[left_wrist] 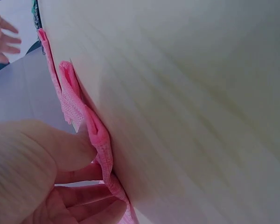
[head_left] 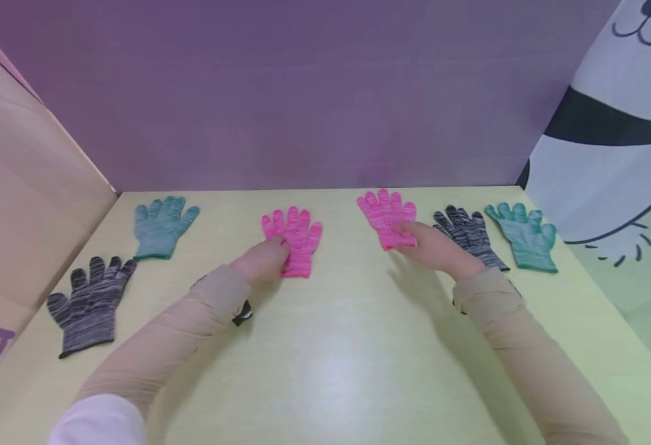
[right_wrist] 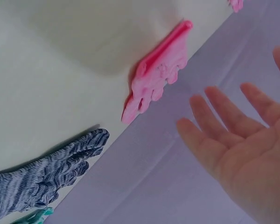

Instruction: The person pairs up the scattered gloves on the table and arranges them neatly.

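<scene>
Near the middle of the table, my left hand (head_left: 265,259) pinches the side of a pink knit glove (head_left: 302,238) by its cuff. The left wrist view has the thumb and fingers around the folded pink edge (left_wrist: 99,135). My right hand (head_left: 436,248) overlaps the second pink glove (head_left: 387,216) in the head view. Seen from the right wrist, that hand (right_wrist: 252,140) has extended, spread fingers and is apart from the pink glove (right_wrist: 161,70). Both pink gloves have their fingers toward the back edge.
Dark grey striped gloves lie at the left (head_left: 93,309) and right (head_left: 472,235). Teal gloves lie at the back left (head_left: 162,228) and far right (head_left: 528,238). A purple panel (head_left: 314,99) rises behind the pale table (head_left: 336,358).
</scene>
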Demonstrator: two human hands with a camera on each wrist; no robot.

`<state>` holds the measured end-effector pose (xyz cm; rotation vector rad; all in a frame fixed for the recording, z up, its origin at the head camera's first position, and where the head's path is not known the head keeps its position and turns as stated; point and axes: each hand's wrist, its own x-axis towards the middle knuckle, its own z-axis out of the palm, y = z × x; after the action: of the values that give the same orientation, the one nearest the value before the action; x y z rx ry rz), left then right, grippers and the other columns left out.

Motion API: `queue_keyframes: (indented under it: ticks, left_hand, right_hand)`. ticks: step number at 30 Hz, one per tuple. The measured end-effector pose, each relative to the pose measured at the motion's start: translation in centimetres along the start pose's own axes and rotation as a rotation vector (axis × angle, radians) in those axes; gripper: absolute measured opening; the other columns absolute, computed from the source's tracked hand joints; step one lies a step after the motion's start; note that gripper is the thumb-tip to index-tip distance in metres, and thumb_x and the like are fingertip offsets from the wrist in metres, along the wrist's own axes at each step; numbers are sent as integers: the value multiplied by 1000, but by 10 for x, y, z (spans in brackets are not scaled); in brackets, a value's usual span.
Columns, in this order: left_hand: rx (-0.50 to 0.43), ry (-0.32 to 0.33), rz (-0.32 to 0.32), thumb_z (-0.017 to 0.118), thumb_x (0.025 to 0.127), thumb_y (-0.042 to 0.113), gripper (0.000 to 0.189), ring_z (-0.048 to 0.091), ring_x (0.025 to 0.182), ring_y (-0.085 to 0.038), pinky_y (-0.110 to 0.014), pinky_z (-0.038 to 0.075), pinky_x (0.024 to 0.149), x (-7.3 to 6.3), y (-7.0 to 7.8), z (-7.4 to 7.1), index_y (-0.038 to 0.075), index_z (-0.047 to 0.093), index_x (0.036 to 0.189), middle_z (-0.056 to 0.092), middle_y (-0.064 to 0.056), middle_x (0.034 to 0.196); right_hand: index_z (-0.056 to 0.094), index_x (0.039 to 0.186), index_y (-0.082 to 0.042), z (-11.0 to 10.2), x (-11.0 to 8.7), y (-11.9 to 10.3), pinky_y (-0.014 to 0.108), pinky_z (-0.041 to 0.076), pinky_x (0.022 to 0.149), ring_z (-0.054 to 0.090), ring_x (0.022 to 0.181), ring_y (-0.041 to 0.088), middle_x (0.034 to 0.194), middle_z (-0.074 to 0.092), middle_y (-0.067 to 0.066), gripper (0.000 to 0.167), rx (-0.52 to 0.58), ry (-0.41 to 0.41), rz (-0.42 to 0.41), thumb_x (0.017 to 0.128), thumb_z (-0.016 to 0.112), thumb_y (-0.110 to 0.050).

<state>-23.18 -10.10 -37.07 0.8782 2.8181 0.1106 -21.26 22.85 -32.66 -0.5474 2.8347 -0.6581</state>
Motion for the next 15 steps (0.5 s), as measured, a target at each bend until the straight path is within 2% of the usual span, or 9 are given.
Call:
queue_keyframes:
  ticks: [6, 12, 15]
  left_hand:
    - [16, 1, -5, 61, 86, 6, 22, 59, 96, -30, -41, 51, 90, 0, 0, 1, -6, 58, 105, 56, -19, 104]
    - [19, -2, -9, 61, 88, 8, 27, 59, 101, -33, -42, 50, 93, -1, 1, 0, -8, 57, 110, 56, -21, 109]
    - [28, -1, -2, 60, 89, 8, 27, 59, 99, -32, -41, 50, 92, 0, 2, -1, -8, 57, 109, 56, -21, 108]
  right_hand:
    - [29, 144, 6, -11, 12, 1, 57, 20, 113, 24, 137, 46, 147, 30, 30, 58, 27, 29, 22, 97, 51, -20]
    - [31, 143, 5, -14, 22, 5, 58, 29, 109, 32, 133, 46, 145, 33, 29, 57, 53, 32, 55, 96, 51, -21]
    - [30, 144, 4, -11, 26, 9, 58, 28, 109, 29, 134, 46, 146, 30, 30, 57, 83, 23, 81, 96, 50, -21]
